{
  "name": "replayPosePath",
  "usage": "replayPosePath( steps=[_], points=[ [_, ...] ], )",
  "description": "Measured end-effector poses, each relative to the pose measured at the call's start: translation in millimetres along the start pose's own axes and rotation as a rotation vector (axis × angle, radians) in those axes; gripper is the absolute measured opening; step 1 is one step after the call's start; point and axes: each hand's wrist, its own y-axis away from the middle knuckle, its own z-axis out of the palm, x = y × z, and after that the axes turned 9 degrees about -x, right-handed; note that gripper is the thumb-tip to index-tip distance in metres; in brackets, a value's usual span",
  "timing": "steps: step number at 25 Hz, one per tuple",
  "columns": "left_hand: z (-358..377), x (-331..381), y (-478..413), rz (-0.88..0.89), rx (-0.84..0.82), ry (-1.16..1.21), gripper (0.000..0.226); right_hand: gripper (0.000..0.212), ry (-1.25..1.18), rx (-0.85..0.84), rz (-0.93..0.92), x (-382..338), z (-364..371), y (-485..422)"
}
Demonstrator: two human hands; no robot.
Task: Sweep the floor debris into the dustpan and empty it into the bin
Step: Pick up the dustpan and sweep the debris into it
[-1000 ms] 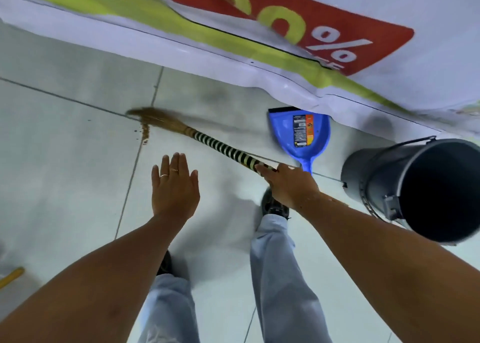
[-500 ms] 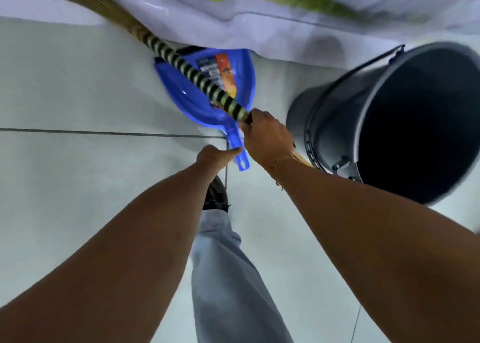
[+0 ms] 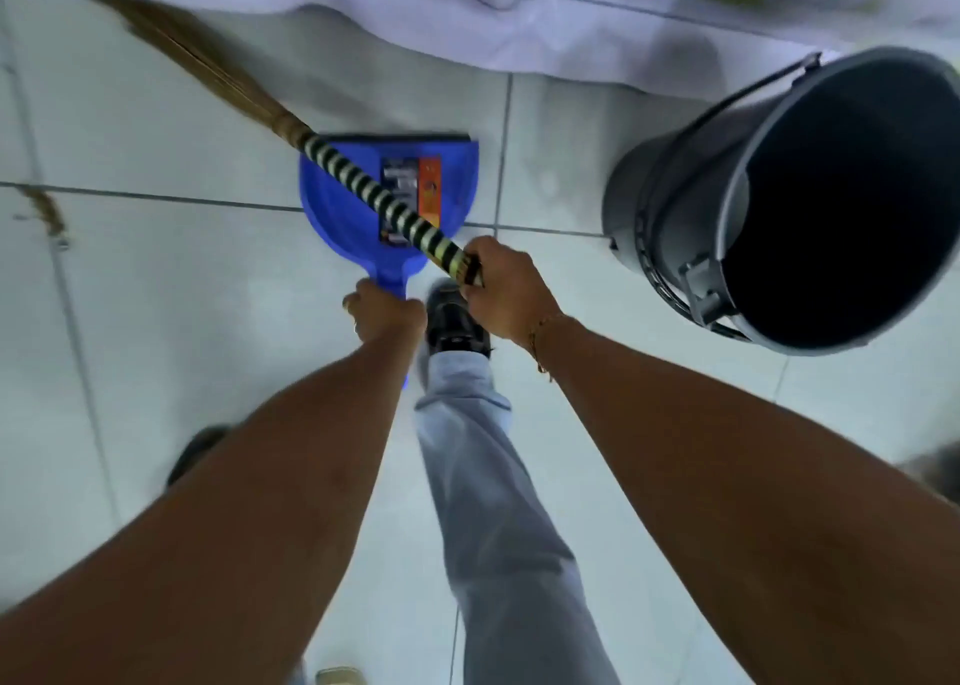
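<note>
The left hand (image 3: pixel 387 313) hides the dustpan (image 3: pixel 332 206) handle — the bin (image 3: pixel 675 206) is cut off at right.

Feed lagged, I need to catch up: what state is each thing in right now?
Left hand: closed on dustpan handle.
Right hand: closed on broom handle.
Blue dustpan: looks empty.
Broom: slanted across dustpan.
Grey bin: open.
Debris: unswept, left of the dustpan.

Broom (image 3: pixel 363 191) crosses over dustpan (image 3: pixel 343 206); bin (image 3: pixel 675 206) right; debris (image 3: pixel 47 211) far left.
</note>
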Motion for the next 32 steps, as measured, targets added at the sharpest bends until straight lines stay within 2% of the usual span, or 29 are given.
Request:
replayPosePath(
  steps=[3, 6, 10, 13, 16, 19, 20, 23, 26, 32],
  points=[
    [-76.1, -39.0, 17.1, -0.044, 0.097, 0.022, 0.041, 0.054, 0.015, -0.004, -0.048, -77.6, 16.8, 31.0],
    [-133.9, -65.3, 10.9, 0.000, 0.163, 0.058, 0.047, 0.048, 0.161, 0.016, -0.100, -144.1, 41.4, 23.4],
    [-210.9, -132.8, -6.7, -0.034, 0.263, 0.037, 0.042, 0.032, 0.107, 0.096, -0.124, -223.3, 95.0, 0.4],
    [-255.0, -205.1, -18.4, -0.127, 0.246, -0.051, 0.034, 0.055, 0.164, 0.133, -0.096, -248.6, 128.0, -12.6],
    [-289.9, -269.9, -47.4, -0.178, 0.204, 0.020, 0.032, 0.048, 0.407, 0.165, -0.054, -259.4, 167.4, -37.0],
    [-311.3, -301.1, -92.1, -0.209, 0.165, 0.021, 0.037, 0.034, 0.463, 0.242, 0.004, -260.0, 191.8, -66.9],
    [-314.0, -306.4, -106.8, -0.191, 0.162, 0.010, 0.038, 0.036, 0.483, 0.245, 0.024, -256.2, 197.4, -76.9],
    [-312.6, -318.4, -145.5, -0.126, 0.168, -0.025, 0.043, 0.061, 0.639, 0.151, 0.093, -236.4, 209.1, -100.6],
    [-310.0, -329.2, -176.9, -0.094, 0.190, -0.112, 0.057, 0.062, 0.781, 0.124, 0.180, -206.4, 209.4, -111.7],
    [-317.9, -355.8, -206.7, -0.040, 0.260, -0.287, 0.060, 0.073, 1.020, 0.053, 0.053, -148.3, 201.5, -88.4]
  ],
)
